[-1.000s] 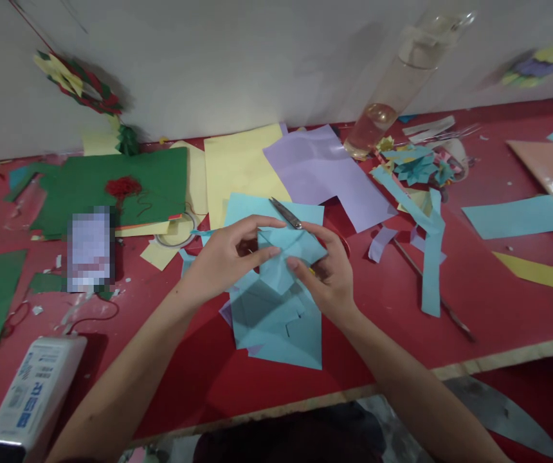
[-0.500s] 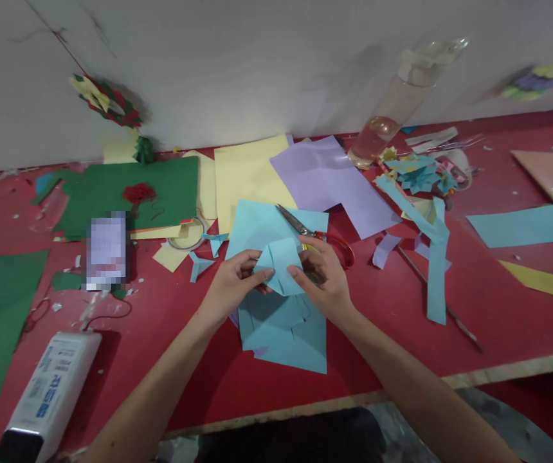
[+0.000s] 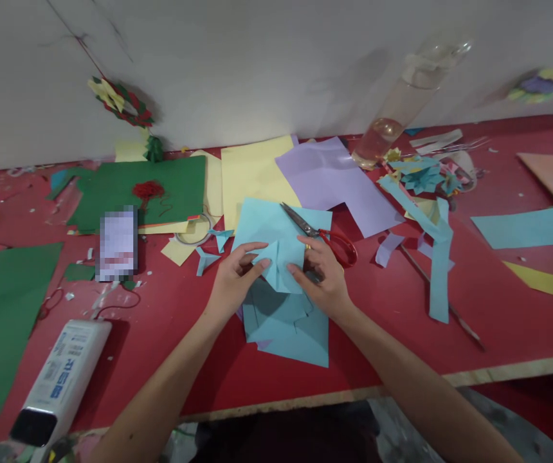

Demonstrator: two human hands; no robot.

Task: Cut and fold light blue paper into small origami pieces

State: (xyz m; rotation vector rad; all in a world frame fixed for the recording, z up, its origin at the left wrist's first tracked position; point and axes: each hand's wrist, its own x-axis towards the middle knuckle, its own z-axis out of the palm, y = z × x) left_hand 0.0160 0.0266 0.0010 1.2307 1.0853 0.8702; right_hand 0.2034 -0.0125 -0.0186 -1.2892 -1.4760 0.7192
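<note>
A small folded piece of light blue paper [image 3: 280,273] is held between my two hands, with a raised crease near its middle. My left hand [image 3: 236,278] pinches its left edge, thumb on top. On the right edge, my right hand [image 3: 325,278] grips it with the thumb in front and fingers behind. Beneath lie larger blue sheets [image 3: 281,321] on the red table. Scissors with red handles [image 3: 339,247] rest on the blue sheet, just behind my right hand. Small folded blue pieces [image 3: 206,260] lie left of my left hand.
Behind are green [image 3: 180,183], yellow [image 3: 252,170] and purple sheets [image 3: 329,170], a tape roll [image 3: 194,230] and a bottle [image 3: 382,132]. A phone [image 3: 116,244] and white device [image 3: 67,373] are left; blue strips [image 3: 439,270] and a thin stick [image 3: 464,326] right.
The held blue paper has changed shape: its left part now shows a raised, pointed fold near the middle. The view has shifted slightly, and both hands still hold the paper.
</note>
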